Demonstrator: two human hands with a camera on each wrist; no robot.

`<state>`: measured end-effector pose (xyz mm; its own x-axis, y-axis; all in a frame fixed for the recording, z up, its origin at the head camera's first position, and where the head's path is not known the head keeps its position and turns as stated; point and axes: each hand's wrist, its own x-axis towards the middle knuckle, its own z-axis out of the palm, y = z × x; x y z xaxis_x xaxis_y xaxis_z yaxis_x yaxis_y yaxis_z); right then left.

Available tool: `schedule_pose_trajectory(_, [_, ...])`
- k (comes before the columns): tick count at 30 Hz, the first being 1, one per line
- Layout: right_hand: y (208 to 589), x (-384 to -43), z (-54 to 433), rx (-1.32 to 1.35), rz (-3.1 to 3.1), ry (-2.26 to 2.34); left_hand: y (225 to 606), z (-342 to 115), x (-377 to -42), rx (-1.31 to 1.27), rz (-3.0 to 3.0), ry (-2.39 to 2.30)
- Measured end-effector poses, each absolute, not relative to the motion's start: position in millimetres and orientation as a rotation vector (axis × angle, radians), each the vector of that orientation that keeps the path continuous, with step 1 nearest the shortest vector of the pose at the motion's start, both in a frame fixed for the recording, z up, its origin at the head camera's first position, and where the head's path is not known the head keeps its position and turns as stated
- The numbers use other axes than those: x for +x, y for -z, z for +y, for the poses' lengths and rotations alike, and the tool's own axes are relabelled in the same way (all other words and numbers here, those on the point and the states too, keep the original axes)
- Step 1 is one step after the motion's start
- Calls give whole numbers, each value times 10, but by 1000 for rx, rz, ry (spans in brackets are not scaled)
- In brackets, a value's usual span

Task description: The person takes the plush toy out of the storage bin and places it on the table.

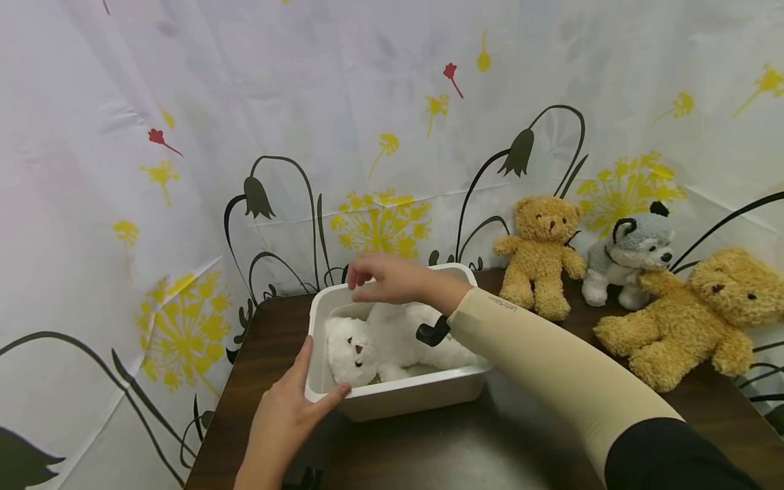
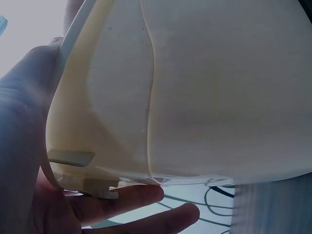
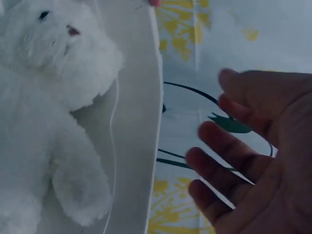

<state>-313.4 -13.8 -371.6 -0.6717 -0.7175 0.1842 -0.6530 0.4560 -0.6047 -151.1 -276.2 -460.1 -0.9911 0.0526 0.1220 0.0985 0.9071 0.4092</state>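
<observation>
A white plastic bin [image 1: 409, 395] stands on the table with a fluffy white stuffed bear [image 1: 392, 340] lying on its back inside, head toward the left end. My left hand [image 1: 284, 408] grips the bin's near left corner, thumb over the rim and fingers along the outside wall; the left wrist view shows this wall and the fingers [image 2: 117, 202] close up. Over the bin's far side hovers my right hand [image 1: 392, 278], holding nothing, its fingers loosely bent. In the right wrist view these fingers [image 3: 219, 163] are spread beside the rim, apart from the bear.
Right of the bin, a tan teddy bear [image 1: 539, 255], a grey and white stuffed dog [image 1: 631, 255] and another tan bear [image 1: 686, 313] sit on the dark wooden table [image 1: 275, 340]. A flower-patterned curtain [image 1: 380, 122] hangs directly behind the table.
</observation>
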Motion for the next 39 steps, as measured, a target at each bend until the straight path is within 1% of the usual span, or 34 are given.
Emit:
schedule_pose_trajectory(2, [3793, -3154, -162, -1197, 2570, 791, 4612, -2772, -1517, -117, -2967, 641])
schedule_pose_trajectory(8, [4000, -3179, -323, -1095, 2496, 321, 4599, -2835, -1507, -100, -2987, 647])
schedule_pose_trajectory(13, [4128, -3095, -495, -1108, 2512, -69, 4604, -2899, -1490, -98, -2981, 638])
schedule_pose_trajectory(19, [4401, -2982, -633, -1138, 2603, -371, 4633, -2889, -1493, -104, -2983, 673])
schedule_pose_trajectory(23, [4641, -3059, -686, -1173, 2636, -436, 4637, -2861, -1502, -112, -2976, 688])
schedule_pose_trajectory(27, [4731, -3133, -733, -1299, 2650, -459, 4642, -2867, -1492, -114, -2954, 677])
schedule_pose_trajectory(30, [4627, -3112, -728, -1397, 2651, -466, 4643, -2877, -1489, -119, -2947, 674])
schedule_pose_trajectory(33, [4489, -3098, -677, -1411, 2677, -419, 4642, -2878, -1492, -139, -2938, 671])
schedule_pose_trajectory(39, [4180, -3093, -481, -1367, 2779, -8, 4642, -2880, -1486, -159, -2924, 658])
